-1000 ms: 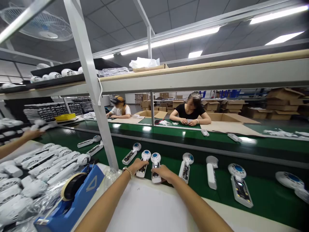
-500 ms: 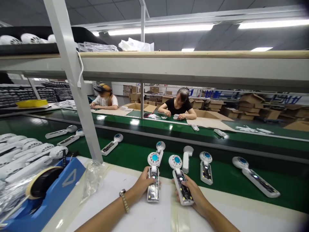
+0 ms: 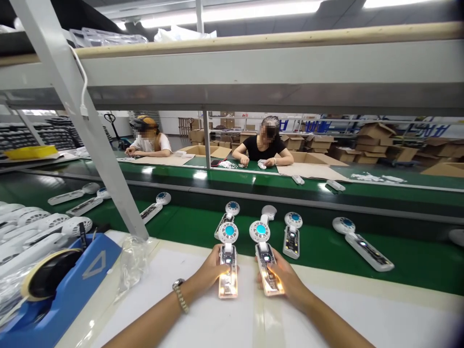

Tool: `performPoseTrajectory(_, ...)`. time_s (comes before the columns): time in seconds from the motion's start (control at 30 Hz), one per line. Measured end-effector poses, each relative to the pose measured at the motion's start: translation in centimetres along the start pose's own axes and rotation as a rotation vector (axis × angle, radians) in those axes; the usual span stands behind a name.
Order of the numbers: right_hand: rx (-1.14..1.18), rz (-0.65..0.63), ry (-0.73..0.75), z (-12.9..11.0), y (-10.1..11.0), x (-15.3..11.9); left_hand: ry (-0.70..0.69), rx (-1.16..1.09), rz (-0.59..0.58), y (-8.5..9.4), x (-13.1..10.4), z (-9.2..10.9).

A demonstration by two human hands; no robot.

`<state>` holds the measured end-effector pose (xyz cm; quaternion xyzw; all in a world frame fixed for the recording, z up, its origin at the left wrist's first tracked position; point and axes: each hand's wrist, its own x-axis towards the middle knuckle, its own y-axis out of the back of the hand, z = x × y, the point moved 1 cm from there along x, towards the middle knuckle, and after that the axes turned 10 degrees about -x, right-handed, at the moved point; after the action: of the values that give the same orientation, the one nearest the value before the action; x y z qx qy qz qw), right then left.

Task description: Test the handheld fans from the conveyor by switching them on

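Note:
My left hand is wrapped round a small white fan unit with a blue centre and a clear handle, its thumb on the handle's face. In my right hand is a second such fan unit, tilted slightly, with that thumb also pressing on the handle. Orange lights glow in the lower part of both handles. The two units are held side by side, apart, above the white work surface. Just beyond them, further fan units lie on the green belt.
A blue tape dispenser and a clear plastic bag are at the left, beside piled white fan units. A slanted metal post rises nearby. Two people sit across the belt, under an overhead shelf.
Orange lights in both handles now shine brightly. The right unit has come nearer the left one and is more upright. The view has tilted downward, and the belt's units appear shifted left.

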<state>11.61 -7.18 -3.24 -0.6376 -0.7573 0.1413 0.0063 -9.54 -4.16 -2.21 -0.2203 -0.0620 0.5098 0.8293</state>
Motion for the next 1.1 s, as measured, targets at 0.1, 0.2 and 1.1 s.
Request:
performPoseTrajectory(0.1,-0.009,-0.019,0.002,-0.2,0.0,-0.1,0.02,-0.009,-0.001,-0.1,-0.1,0.2)
performPoseTrajectory(0.2,-0.015,-0.058,0.003,-0.7,-0.1,-0.3,0.012,-0.023,-0.002,-0.3,-0.1,0.4)
performPoseTrajectory(1.1,0.007,-0.056,0.038,0.2,0.3,0.1,-0.008,-0.022,0.032,-0.8,-0.3,0.4)
